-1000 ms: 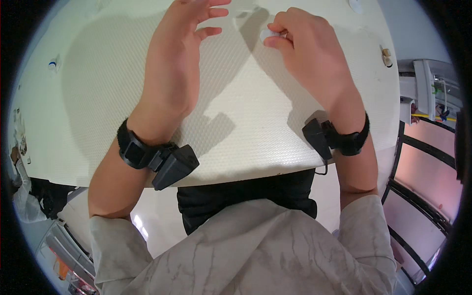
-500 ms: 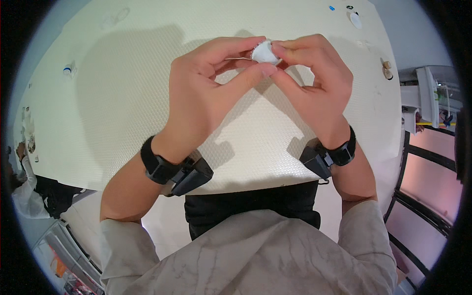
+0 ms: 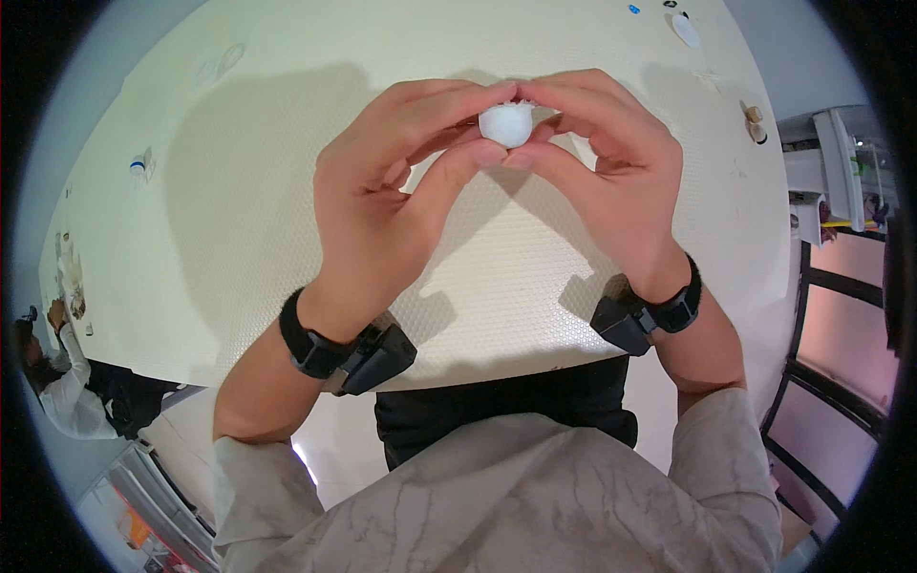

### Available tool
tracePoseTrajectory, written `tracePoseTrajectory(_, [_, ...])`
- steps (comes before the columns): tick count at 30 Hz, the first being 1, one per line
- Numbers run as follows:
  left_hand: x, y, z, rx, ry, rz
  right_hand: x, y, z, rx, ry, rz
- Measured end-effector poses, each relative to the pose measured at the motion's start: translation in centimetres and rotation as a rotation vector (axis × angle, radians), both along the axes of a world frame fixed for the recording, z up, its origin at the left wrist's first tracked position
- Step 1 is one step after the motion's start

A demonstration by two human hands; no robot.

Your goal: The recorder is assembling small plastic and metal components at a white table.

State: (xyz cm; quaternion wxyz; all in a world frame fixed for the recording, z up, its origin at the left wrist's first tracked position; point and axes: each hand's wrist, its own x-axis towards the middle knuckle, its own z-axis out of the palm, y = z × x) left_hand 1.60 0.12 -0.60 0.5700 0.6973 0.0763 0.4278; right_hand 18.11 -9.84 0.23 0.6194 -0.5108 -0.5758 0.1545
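Observation:
A small white rounded piece (image 3: 505, 127), smooth in front with a frilly upper edge, is held up over the table between my two hands. My left hand (image 3: 377, 186) pinches its left side, thumb below and fingertips at the upper edge. On the other side my right hand (image 3: 626, 162) grips it the same way, its thumb tip close to the left thumb. The fingertips of both hands meet at the top and hide the piece's far side. Each wrist wears a black strap with a black device.
The textured cream table (image 3: 497, 315) curves around me. At the left lies a small clear item with a blue band (image 3: 138, 166). A white oval piece (image 3: 685, 31) and a blue bit (image 3: 634, 10) are at the far right, near a small brown object (image 3: 754, 115). Another person (image 3: 72, 382) sits at far left.
The white piece has turned so its smooth rounded face points toward me, and it sits slightly lower and further left. A thin white strand seen by my left fingers is now out of sight.

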Motion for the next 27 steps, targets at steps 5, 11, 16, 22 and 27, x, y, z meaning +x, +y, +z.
tracePoseTrajectory(5, [-0.3,0.0,-0.2,0.11,0.035,0.09,0.1,-0.2,0.2,0.077,-0.232,-0.079])
tracePoseTrajectory(11, [-0.4,-0.3,0.0,0.234,0.064,0.194,-0.5,-0.5,0.2,0.126,-0.307,-0.172])
tracePoseTrajectory(16, [-0.4,-0.5,0.2,0.239,0.064,0.204,-0.5,-1.7,1.1,-0.014,-0.354,-0.146])
tracePoseTrajectory(22, [-0.6,0.2,0.0,0.328,-0.035,0.138,-0.2,-1.9,2.0,0.071,-0.407,-0.084])
tracePoseTrajectory(27, [-1.4,-0.3,1.1,0.583,0.043,0.136,-0.5,-2.3,2.6,0.101,-0.43,-0.028])
